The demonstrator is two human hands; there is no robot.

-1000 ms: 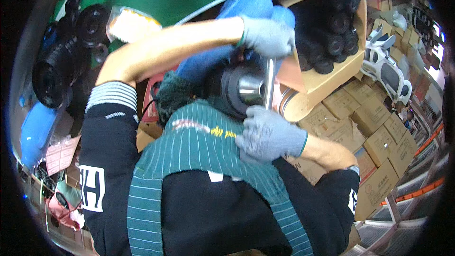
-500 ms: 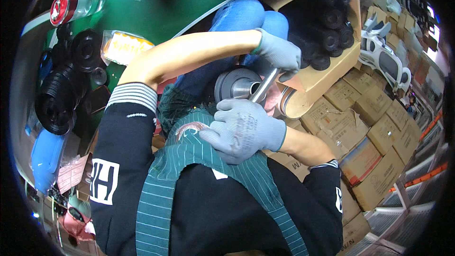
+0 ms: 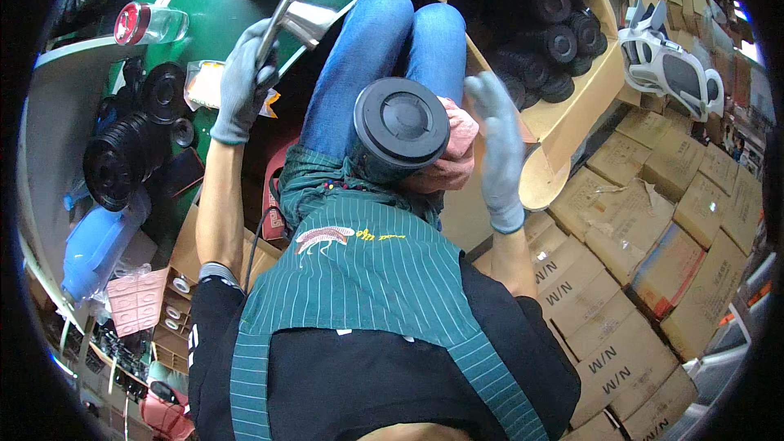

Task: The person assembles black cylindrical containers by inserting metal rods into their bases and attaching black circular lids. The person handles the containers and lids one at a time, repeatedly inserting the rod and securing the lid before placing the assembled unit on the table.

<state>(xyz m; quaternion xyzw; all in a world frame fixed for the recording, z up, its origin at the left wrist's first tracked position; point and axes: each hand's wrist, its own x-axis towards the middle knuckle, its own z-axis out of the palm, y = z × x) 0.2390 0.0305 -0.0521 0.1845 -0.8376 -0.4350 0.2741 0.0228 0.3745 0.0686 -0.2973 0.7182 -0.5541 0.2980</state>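
My left hand, gloved in grey, is raised at the left, closed around a long metal bar. A silver cylindrical metal piece shows beside the bar; I cannot tell how they join. On my lap sits a round black part with a flat, lid-like top, touched by neither hand. A pink cloth lies against its right side. My right hand, in a matching glove, is held to the right of the cloth with fingers stretched out and nothing in them.
An open cardboard box of black round parts stands at the right front. Stacked black discs, a red-lidded clear jar and a blue plastic item are on the left. Cartons cover the right side beside a white-framed object.
Both hands were together on the metal bar over the black part. My left hand has swung left with the bar, my right has let go, and the part's flat black top now faces up.
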